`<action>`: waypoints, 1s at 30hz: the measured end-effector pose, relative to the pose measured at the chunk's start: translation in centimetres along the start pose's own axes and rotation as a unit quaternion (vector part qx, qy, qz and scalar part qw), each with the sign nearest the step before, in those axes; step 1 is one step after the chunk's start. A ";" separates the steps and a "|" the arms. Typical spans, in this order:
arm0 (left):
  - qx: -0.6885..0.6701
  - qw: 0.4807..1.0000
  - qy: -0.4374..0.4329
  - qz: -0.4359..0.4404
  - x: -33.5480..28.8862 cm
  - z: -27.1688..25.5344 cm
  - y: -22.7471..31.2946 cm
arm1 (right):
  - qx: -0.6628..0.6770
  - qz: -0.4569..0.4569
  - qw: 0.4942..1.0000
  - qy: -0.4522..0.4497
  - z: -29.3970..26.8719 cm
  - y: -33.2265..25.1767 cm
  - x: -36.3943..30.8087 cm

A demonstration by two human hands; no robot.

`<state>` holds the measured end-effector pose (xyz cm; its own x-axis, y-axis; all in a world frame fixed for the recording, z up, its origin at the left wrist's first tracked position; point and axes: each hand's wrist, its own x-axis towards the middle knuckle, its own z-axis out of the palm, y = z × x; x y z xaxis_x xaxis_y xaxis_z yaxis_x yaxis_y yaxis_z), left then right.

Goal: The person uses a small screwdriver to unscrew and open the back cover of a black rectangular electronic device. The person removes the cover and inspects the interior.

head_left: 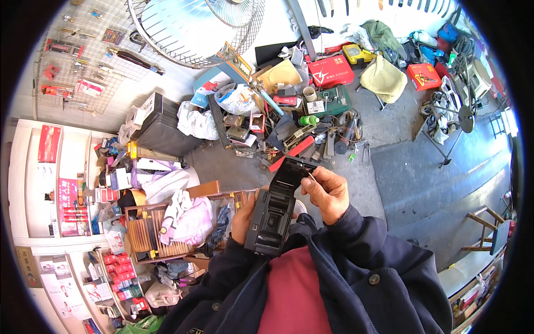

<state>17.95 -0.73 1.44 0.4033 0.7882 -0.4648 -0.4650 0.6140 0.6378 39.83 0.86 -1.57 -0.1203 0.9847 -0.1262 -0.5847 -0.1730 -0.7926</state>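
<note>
A black film camera [268,224] is held in front of my chest with its back swung open, so the film chamber inside shows. My left hand [241,221] is closed around the camera's left side. The opened back cover [290,173] stands out from the far end of the body. Beside that cover, my right hand [329,196] is closed in a pinch, thumb against forefinger. A thin pale stick-like thing [312,177] shows at its fingertips; its exact kind is too small to make out.
Tools and parts lie heaped on the floor ahead, near a red case [329,71] and a green case [335,101]. A wooden rack [146,232] with cloths stands left, by white shelves [33,241]. A fan [189,33] is at the top; a wooden stool [483,229] stands right.
</note>
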 end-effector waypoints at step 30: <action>-0.033 0.999 -0.020 -0.009 -0.1 0.5 0.6 | 0.007 -0.015 0.999 0.052 -0.3 0.8 1.1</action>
<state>18.02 -0.50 2.17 0.4430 0.7759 -0.4492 -0.5087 0.6301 0.5867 39.44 1.82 -2.55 -0.0190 0.9863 -0.1636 -0.5977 -0.1423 -0.7890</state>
